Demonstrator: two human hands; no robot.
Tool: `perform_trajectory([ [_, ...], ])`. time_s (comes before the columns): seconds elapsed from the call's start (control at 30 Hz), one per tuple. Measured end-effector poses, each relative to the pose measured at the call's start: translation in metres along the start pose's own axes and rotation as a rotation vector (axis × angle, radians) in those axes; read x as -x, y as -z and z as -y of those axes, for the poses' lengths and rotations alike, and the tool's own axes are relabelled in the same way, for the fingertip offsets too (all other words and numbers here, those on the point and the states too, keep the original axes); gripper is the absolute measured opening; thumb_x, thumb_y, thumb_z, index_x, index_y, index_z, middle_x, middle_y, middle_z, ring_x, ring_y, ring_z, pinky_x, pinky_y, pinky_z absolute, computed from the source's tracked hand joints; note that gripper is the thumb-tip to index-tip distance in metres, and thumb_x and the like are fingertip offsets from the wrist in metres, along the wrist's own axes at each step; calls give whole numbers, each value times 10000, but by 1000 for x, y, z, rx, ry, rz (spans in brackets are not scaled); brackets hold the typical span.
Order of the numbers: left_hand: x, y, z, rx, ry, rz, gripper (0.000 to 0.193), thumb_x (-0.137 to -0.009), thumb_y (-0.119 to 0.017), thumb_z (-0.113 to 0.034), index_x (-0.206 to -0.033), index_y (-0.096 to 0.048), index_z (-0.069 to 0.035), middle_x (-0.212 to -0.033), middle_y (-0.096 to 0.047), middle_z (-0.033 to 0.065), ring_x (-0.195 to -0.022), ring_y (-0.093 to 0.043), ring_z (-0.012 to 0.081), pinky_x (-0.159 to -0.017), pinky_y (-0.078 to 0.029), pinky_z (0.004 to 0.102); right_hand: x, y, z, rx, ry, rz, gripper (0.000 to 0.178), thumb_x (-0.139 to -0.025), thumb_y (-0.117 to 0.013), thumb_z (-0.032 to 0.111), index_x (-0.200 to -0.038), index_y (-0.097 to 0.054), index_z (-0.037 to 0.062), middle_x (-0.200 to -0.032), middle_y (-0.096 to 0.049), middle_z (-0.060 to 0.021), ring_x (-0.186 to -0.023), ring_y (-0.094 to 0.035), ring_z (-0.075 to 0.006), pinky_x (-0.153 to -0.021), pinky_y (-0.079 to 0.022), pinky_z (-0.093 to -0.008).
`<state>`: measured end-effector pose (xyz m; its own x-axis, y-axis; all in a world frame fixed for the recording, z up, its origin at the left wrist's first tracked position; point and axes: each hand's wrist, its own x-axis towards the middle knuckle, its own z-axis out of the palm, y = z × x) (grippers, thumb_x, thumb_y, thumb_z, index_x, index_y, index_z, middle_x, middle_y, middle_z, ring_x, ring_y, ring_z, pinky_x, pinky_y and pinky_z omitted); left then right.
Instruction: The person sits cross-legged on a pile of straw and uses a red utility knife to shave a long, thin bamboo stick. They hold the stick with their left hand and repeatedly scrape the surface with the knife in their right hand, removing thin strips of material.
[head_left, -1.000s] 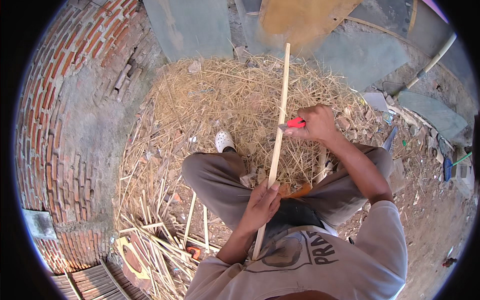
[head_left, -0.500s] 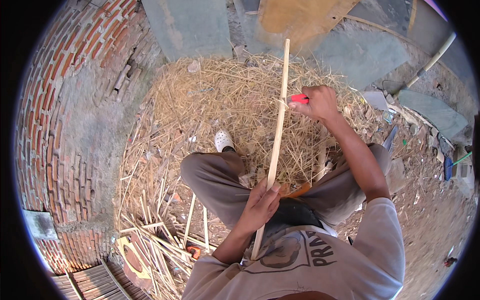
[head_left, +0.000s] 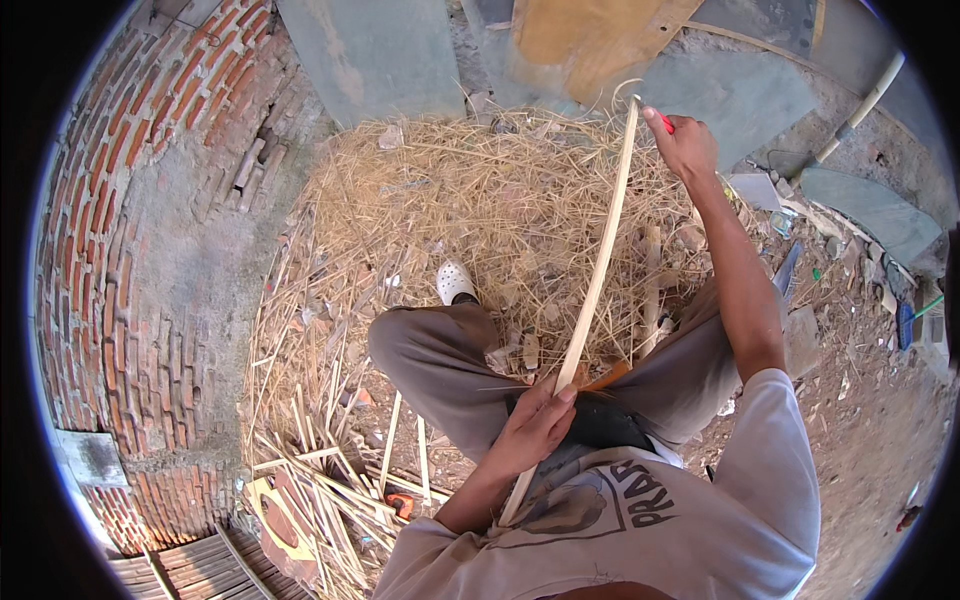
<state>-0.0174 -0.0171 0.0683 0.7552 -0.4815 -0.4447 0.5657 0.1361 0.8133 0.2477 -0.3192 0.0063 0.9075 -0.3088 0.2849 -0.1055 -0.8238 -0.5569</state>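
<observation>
A long, pale strip of wood or bamboo (head_left: 605, 250) slants from my lap up toward the far right, slightly bowed. My left hand (head_left: 535, 425) is closed around its lower part, near my waist, with the thumb along the top. At the strip's far tip, my right hand (head_left: 687, 150) grips a red-handled knife (head_left: 667, 123); the blade is mostly hidden against the strip. A thin curled shaving (head_left: 622, 90) rises from that tip.
Straw-like shavings (head_left: 450, 200) cover the ground ahead. Several cut strips (head_left: 320, 490) lie at my left, with an orange tool (head_left: 400, 503) among them. A brick wall (head_left: 110, 300) stands left; grey panels (head_left: 375, 60) lean at the back.
My right hand and the knife have slid away along the strip to its far end, raising a curl. The strip's far end has swung right; my left hand keeps its hold.
</observation>
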Motion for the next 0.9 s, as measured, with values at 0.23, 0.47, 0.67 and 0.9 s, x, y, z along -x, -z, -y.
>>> perform_trajectory([
  [0.23, -7, 20, 3, 15, -143, -120, 335, -1044, -339, -358, -870, -429, -86, -487, -356, -17, -344, -291, 61, -322, -242, 206, 89, 14, 46, -87, 367, 205, 723, -775, -506, 763, -605, -639, 73, -516, -559, -124, -517, -593, -331, -504, -467, -436],
  [0.47, -8, 10, -3, -27, -106, -212, 302, -1046, -353, -326, -874, -439, -93, -492, -360, -28, -352, -290, 48, -333, -236, 200, 144, 17, 75, -90, 782, 177, 704, -664, -624, 776, -521, -580, 88, -429, -495, -77, -386, -537, -262, -411, -429, -365],
  [0.67, -8, 4, -9, -70, -182, -190, 285, -1047, -356, -302, -860, -430, -100, -504, -355, -44, -378, -286, 37, -351, -223, 200, 130, 8, 70, -117, 677, 123, 696, -683, -615, 767, -510, -577, 95, -436, -511, -72, -373, -532, -254, -402, -418, -366],
  [0.9, -6, 2, -1, -147, -200, -174, 264, -1045, -378, -259, -859, -423, -78, -540, -343, -56, -433, -282, 29, -397, -224, 207, 119, 16, 70, -71, 766, 51, 700, -658, -623, 782, -499, -555, 104, -419, -474, -56, -387, -533, -248, -412, -418, -365],
])
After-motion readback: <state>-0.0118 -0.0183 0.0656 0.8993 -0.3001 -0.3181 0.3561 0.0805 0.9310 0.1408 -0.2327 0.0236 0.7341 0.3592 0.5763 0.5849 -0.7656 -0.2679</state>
